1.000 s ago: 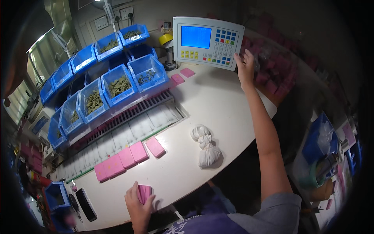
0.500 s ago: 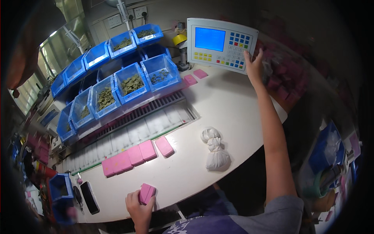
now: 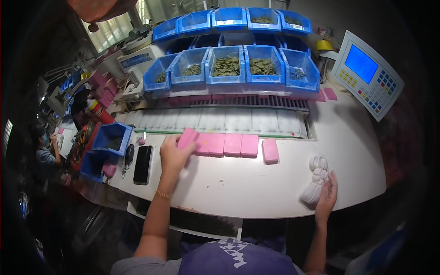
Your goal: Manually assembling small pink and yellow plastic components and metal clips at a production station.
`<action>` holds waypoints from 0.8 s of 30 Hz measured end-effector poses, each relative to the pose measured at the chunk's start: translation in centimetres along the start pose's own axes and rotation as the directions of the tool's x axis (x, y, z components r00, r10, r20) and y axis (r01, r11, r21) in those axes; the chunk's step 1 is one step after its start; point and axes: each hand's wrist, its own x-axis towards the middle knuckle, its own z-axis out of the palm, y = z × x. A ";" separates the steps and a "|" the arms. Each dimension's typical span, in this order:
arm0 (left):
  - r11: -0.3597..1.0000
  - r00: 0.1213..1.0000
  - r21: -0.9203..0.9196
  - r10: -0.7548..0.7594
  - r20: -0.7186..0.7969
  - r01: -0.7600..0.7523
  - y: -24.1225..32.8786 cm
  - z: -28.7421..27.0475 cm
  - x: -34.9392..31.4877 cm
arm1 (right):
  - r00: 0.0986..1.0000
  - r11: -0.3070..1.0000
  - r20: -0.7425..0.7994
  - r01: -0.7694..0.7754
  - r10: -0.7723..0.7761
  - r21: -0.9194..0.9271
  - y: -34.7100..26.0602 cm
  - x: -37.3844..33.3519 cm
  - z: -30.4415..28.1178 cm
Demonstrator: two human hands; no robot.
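Observation:
At the left end of a row of pink blocks (image 3: 233,144), my left hand (image 3: 172,158) is closed on a pink block (image 3: 187,137) with a seam along it. This row lies along the near edge of a pale slatted strip in the white table. A single pink block (image 3: 270,151) lies a little apart at the row's right. My right hand (image 3: 327,195) is at the right side of a knotted white cloth bag (image 3: 313,190), its fingers stretched and apart, touching or very near the cloth. The bag rests on the table.
Two tiers of blue bins (image 3: 226,66), several holding dried green leaves, stand at the back. A control panel (image 3: 368,74) with a blue screen is at right. Left are a phone (image 3: 143,165), a dark key fob (image 3: 129,155) and blue bins (image 3: 112,137). Another person (image 3: 46,153) sits far left.
My view has turned left. My right hand has left the control panel's keys and come down beside the cloth bag. My left hand has carried its pink block forward to the row's left end.

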 end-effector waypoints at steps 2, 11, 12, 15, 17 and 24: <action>0.995 0.999 0.097 0.010 -0.042 -0.006 -1.9 1.1 3.3 | 0.996 0.985 -0.083 -0.025 0.039 0.171 -0.1 -0.3 0.7; 0.870 0.984 0.468 -0.098 -0.147 0.157 -4.3 6.3 10.2 | 0.989 0.999 -0.146 0.017 -0.012 0.033 0.3 -0.2 0.8; 0.854 0.967 0.495 -0.032 -0.251 0.156 -3.4 5.6 9.5 | 0.987 1.000 -0.161 0.005 -0.002 0.019 -0.3 -0.3 0.9; 0.848 0.946 0.507 0.276 -0.173 -0.155 -3.2 4.7 5.5 | 0.893 0.784 -0.083 0.340 -0.443 -0.519 -2.9 -0.6 1.8; 0.911 0.960 0.318 0.279 -0.009 -0.262 -1.3 4.3 1.2 | 0.893 0.801 0.106 0.441 -0.438 -0.405 -4.8 -0.9 4.1; 0.776 0.888 -0.579 0.055 0.457 0.250 4.0 4.0 -11.7 | 0.879 0.841 0.419 0.394 -0.227 -0.371 -7.5 3.0 13.8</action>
